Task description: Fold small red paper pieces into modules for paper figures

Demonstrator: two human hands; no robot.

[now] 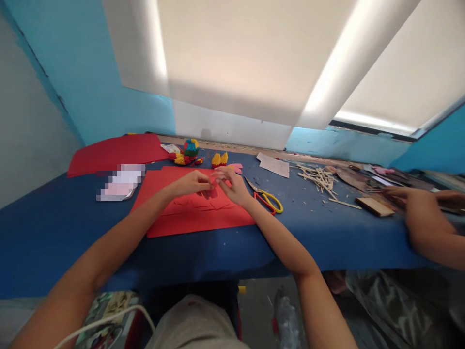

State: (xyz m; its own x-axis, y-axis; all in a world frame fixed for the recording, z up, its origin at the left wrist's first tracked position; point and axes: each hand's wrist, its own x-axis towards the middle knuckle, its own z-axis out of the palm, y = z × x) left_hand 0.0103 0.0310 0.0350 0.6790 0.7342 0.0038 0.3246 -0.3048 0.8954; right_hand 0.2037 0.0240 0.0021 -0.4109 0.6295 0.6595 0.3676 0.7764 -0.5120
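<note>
Both my hands are over a large red paper sheet (196, 225) on the blue-covered table. My left hand (193, 183) is closed, its thumb and fingers pinching a small piece of red paper (213, 193). From the other side my right hand (234, 186) is closed in a pinch at the same small piece. My fingers partly cover it, so its folds are hard to make out. Several small cut red pieces (198, 201) lie on the sheet below. To the right of my right hand rest scissors (269, 199) with red and yellow handles, their blades apart.
A folded-paper figure (188, 151) and yellow-red paper parts (220, 160) stand behind my hands. A phone (125, 182) and another red sheet (116, 154) lie left. Thin sticks (321, 178) and a wooden block (374, 206) are right, near another person's arm (428, 218).
</note>
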